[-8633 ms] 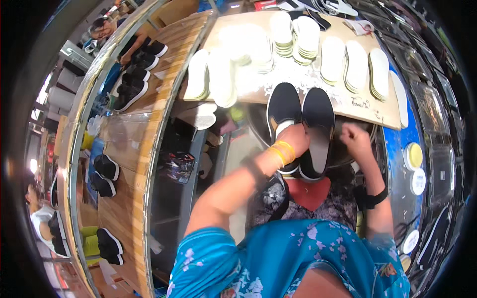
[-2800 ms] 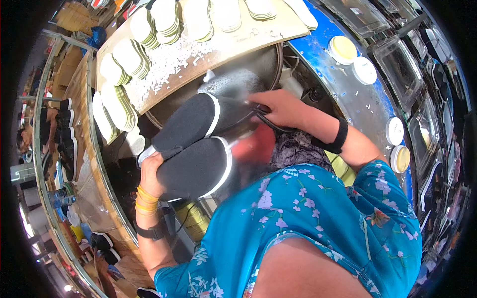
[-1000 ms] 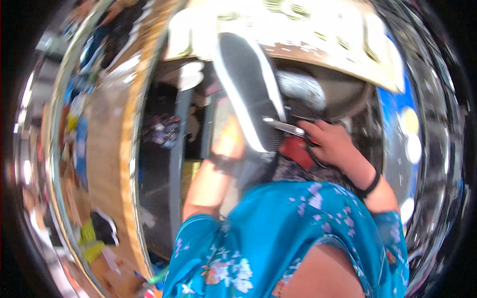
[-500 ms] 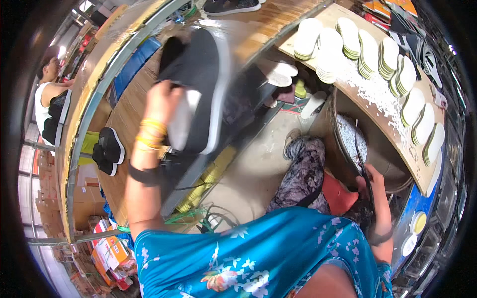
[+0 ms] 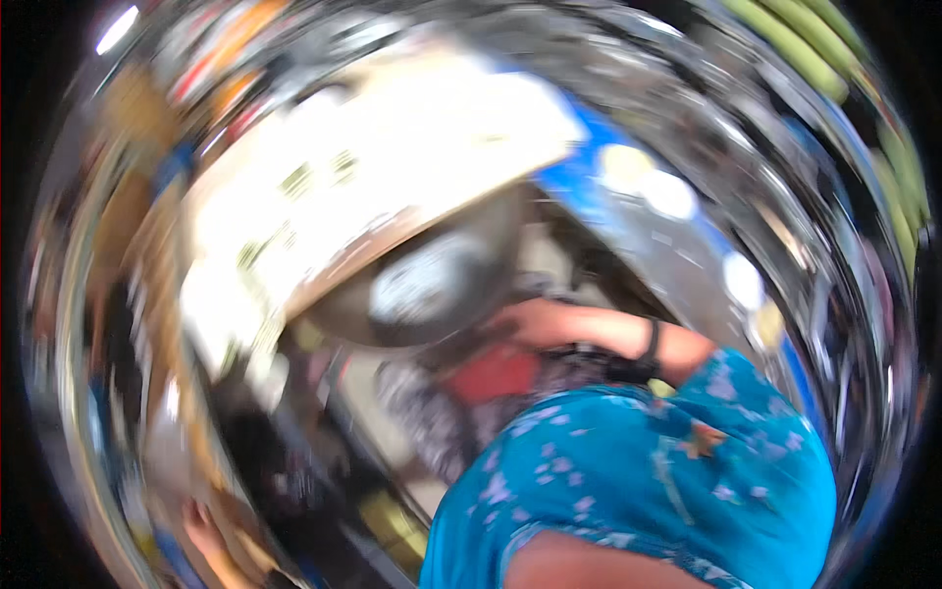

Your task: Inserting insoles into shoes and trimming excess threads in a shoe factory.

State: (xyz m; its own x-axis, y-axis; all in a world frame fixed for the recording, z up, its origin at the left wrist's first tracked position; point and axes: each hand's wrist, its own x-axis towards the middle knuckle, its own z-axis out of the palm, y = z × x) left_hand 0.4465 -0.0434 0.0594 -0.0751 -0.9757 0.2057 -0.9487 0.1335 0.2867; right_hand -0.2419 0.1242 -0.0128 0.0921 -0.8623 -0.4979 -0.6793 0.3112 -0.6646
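Note:
The frame is badly smeared by motion. My right hand (image 5: pixel 522 320) lies by the rim of a round grey metal basin (image 5: pixel 422 287), just above a red piece (image 5: pixel 500 373) on my lap; a black band circles that wrist. Whether it holds anything is too blurred to tell. My left hand (image 5: pixel 201 525) shows only as fingers at the lower left edge, against a dark blurred shelf area. No black shoe can be made out.
A pale workbench top (image 5: pixel 392 177) with smeared white stacks runs across the upper middle. A blue and grey metal machine (image 5: pixel 687 236) with round pale discs stands to the right. My blue flowered shirt (image 5: pixel 648 471) fills the lower right.
The view has swung from the wooden shelves on the left back to the workbench and basin. The black shoes my left hand held up are out of sight; that hand is now low at the left.

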